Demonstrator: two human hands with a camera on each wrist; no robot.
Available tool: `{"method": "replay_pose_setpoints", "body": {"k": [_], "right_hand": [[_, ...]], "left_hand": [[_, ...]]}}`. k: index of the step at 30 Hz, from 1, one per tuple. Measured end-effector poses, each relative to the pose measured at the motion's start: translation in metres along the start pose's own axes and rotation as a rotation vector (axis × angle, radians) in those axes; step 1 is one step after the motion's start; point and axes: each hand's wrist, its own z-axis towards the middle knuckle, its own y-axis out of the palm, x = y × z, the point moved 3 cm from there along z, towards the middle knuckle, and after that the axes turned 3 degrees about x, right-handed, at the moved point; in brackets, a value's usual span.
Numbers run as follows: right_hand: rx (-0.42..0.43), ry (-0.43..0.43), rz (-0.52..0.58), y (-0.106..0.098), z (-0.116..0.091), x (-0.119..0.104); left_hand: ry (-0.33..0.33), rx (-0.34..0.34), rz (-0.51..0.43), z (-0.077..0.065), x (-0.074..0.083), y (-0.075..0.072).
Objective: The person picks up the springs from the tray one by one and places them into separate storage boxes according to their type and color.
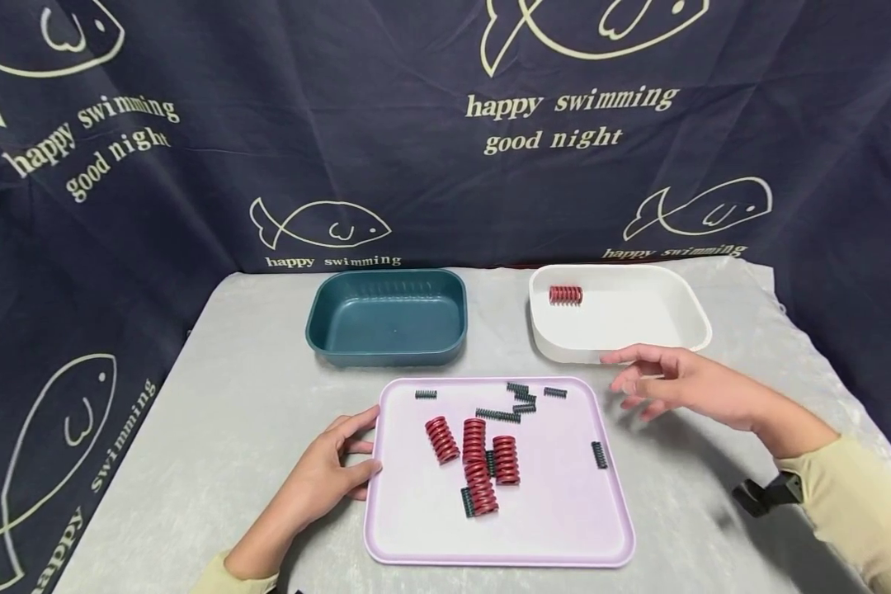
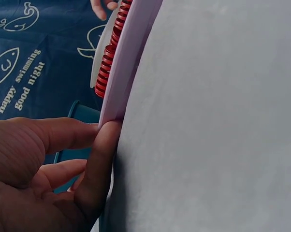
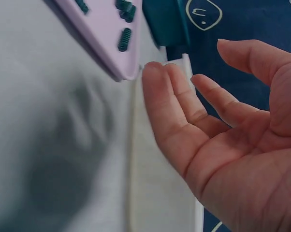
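My left hand (image 1: 334,464) touches the left rim of a pale purple tray (image 1: 557,528) with spread fingertips; in the left wrist view, the fingers (image 2: 70,135) meet that rim. Several thick red coil springs (image 1: 440,440) lie in the tray's middle. Small dark green springs (image 1: 498,416) are scattered toward its far edge, one small spring (image 1: 599,454) near the right rim, and others partly beneath the red ones. My right hand (image 1: 683,384) hovers between the tray and a white bin (image 1: 624,351), fingers loosely bent and holding nothing. Inside that bin lies one red spring (image 1: 566,295).
A dark teal bin (image 1: 386,360) stands behind the tray on the left, level with the white bin. Grey cloth (image 1: 215,445) covers the table. A navy curtain (image 1: 431,165) with fish prints hangs behind and at the sides.
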Motion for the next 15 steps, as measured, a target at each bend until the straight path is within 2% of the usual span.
{"method": "replay_pose_setpoints", "body": {"k": [5,12,15], "right_hand": [[0.000,0.034,0.038,0.011,-0.008,0.014],[-0.009,0.060,0.151,0.023,-0.017,0.029],[0.016,0.087,0.171,0.029,-0.020,0.034]], "left_hand": [[-0.005,-0.008,0.015,0.000,-0.001,0.000],[-0.007,-0.005,0.012,0.000,-0.001,0.000],[0.004,-0.009,0.000,-0.001,0.000,-0.001]]}}
